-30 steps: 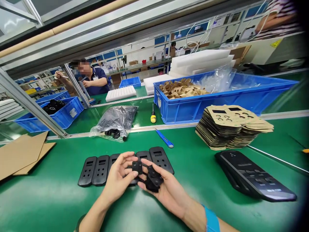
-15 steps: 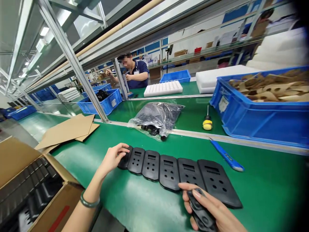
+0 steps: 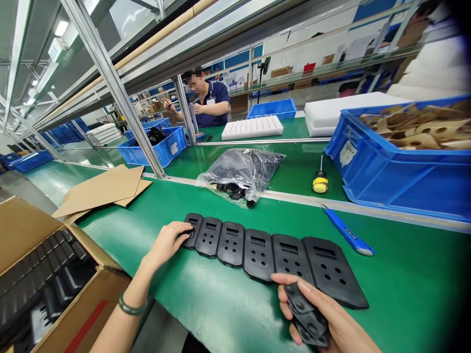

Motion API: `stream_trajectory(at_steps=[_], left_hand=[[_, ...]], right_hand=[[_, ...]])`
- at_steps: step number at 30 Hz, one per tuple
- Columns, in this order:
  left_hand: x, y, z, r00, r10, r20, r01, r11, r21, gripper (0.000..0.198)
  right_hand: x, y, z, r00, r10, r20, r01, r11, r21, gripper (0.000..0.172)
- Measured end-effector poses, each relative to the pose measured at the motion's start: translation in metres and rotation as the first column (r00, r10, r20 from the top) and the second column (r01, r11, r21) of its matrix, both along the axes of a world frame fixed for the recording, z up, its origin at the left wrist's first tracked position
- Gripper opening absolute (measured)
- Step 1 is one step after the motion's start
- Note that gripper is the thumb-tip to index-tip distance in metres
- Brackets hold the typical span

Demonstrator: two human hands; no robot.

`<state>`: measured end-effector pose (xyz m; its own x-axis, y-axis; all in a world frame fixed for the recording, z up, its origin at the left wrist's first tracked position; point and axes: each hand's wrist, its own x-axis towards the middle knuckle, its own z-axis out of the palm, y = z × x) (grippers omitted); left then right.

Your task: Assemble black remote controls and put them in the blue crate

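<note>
Several black plastic panels (image 3: 257, 247) with round holes lie overlapping in a row on the green belt (image 3: 405, 289). My left hand (image 3: 167, 241) rests on the leftmost panel (image 3: 194, 226), fingertips pressing something small and dark onto it. My right hand (image 3: 327, 318) is at the bottom edge, curled round a stack of small black rubber button pads (image 3: 305, 316), just in front of the row's right end.
An open cardboard box (image 3: 55, 299) of black parts stands at lower left. Flat cardboard sheets (image 3: 105, 189), a plastic bag of black parts (image 3: 241, 174), a yellow screwdriver (image 3: 320, 182), a blue knife (image 3: 348, 230) and a blue crate (image 3: 401, 162) lie behind. A co-worker (image 3: 206, 98) works across the line.
The view swung left from the hands held together over the panels. My left hand reached to the leftmost panel and now presses on it; my right hand kept the pad stack.
</note>
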<state>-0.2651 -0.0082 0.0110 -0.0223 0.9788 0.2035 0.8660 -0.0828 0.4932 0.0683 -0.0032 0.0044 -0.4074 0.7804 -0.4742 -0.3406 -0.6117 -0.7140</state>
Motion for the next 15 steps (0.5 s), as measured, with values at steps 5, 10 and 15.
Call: stream_trajectory(at_steps=[5, 10, 15], left_hand=[[0.003, 0.000, -0.005, 0.999, -0.010, -0.053, 0.011, 1.000, 0.017, 0.025], [-0.002, -0.002, -0.007, 0.996, 0.021, -0.086, -0.018, 0.999, 0.032, 0.029], [0.023, -0.010, -0.001, 0.993, 0.103, -0.060, -0.095, 0.989, 0.116, 0.036]], right_hand=[[0.001, -0.001, 0.000, 1.000, 0.021, -0.021, -0.021, 1.000, -0.018, 0.029], [0.004, -0.001, -0.004, 0.991, 0.075, -0.109, -0.080, 0.996, -0.038, 0.035], [0.005, 0.000, -0.015, 0.958, 0.190, -0.216, -0.198, 0.980, -0.014, 0.051]])
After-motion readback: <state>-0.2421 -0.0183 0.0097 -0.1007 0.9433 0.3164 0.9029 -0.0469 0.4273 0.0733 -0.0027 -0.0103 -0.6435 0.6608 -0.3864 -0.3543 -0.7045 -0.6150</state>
